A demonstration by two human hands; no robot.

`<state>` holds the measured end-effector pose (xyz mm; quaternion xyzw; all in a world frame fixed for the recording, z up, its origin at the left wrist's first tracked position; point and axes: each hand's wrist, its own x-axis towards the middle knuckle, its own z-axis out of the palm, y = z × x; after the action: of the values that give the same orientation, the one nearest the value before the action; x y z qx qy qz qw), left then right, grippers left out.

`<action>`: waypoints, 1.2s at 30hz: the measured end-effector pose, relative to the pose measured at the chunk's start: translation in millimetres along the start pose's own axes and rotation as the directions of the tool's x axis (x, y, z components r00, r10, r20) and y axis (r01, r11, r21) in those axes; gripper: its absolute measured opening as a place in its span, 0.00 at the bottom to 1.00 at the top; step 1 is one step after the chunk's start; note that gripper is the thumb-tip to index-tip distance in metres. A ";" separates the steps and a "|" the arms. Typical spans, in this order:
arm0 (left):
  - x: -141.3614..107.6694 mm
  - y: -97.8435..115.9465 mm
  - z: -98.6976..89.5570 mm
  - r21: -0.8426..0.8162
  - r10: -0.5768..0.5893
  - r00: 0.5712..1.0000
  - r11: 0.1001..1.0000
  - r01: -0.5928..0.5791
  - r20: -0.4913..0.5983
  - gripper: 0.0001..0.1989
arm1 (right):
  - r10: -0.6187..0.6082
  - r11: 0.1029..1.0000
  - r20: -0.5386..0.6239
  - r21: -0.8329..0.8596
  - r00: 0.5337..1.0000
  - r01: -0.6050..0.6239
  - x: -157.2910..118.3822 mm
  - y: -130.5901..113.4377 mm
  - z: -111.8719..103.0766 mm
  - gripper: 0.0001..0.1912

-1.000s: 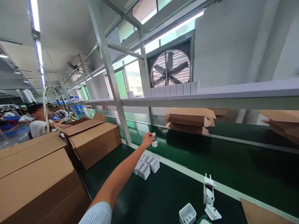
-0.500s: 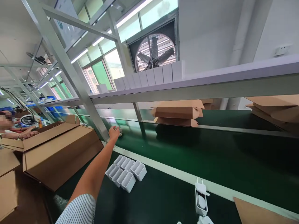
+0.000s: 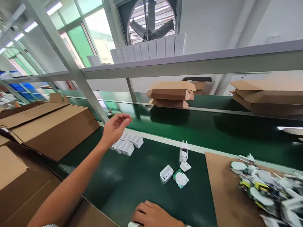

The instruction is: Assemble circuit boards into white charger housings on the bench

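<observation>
My left hand (image 3: 117,127) is raised over the near edge of the belt, thumb and curled fingers apart, with nothing seen between them. Just below it, partly hidden by the hand, several white open-topped plastic housings (image 3: 125,146) stand in rows. A small part (image 3: 110,114) lies on the green belt beyond. At the bottom edge, my right hand (image 3: 155,216) is curled around a white plastic piece (image 3: 133,224), mostly cut off by the frame. Ahead of it lie a white slotted housing (image 3: 166,174), a green circuit board with a white disc (image 3: 181,179) and another filled housing (image 3: 183,154).
At right, a heap of circuit boards and white parts (image 3: 267,189) lies on a cardboard sheet (image 3: 213,189). Large cardboard boxes (image 3: 54,129) stand at left. A metal frame with a shelf (image 3: 189,64) crosses above the belt (image 3: 201,129); folded cartons (image 3: 169,94) lie behind.
My left hand has drawn back from the belt, leaving the small part there, and its fingers have parted. The view has tilted down and right, bringing my right hand and the parts heap into sight.
</observation>
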<state>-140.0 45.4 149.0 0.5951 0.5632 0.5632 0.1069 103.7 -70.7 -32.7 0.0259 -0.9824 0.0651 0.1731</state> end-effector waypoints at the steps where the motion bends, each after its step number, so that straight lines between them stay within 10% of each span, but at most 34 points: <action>1: -21.5 8.0 9.0 0.027 0.039 0.983 0.999 -0.044 0.181 0.15 | 0.000 1.000 0.008 0.008 1.000 0.000 -1.6 -2.2 -1.7 0.11; 4: -80.0 15.1 39.1 0.063 0.091 0.781 0.984 -0.165 0.618 0.19 | 0.008 1.000 0.025 0.001 1.000 -0.008 -8.6 -9.2 -19.4 0.09; 9: -129.0 -10.4 86.2 -0.027 0.085 0.583 0.994 -0.107 0.808 0.43 | 0.227 0.965 -0.160 -0.098 0.961 -0.245 -45.1 1.3 -75.4 0.05; 12: -133.4 -21.3 105.5 -0.077 0.099 0.571 0.995 -0.063 0.815 0.40 | 0.444 0.857 -0.256 -0.160 0.859 -0.490 -81.9 22.2 -108.1 0.17; 15: -134.2 -24.2 118.3 -0.060 0.061 0.599 0.998 -0.021 0.799 0.30 | 0.534 0.802 -0.111 -0.247 0.838 -0.544 -106.0 39.6 -123.2 0.25; 22: -147.8 -34.0 115.1 -0.042 0.022 0.697 0.999 0.012 0.717 0.28 | 0.589 0.793 0.079 -0.246 0.804 -0.557 -92.0 51.9 -108.9 0.12; 36: -158.7 -34.5 111.5 -0.085 0.105 0.621 0.994 -0.062 0.777 0.30 | 0.802 0.597 0.039 -0.018 0.597 -0.802 -93.8 71.8 -109.5 0.12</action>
<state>-28.1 -11.8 -2.8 0.8028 0.4191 0.2683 0.3285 223.3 18.0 28.5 -0.4161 -0.8930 0.1360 0.1041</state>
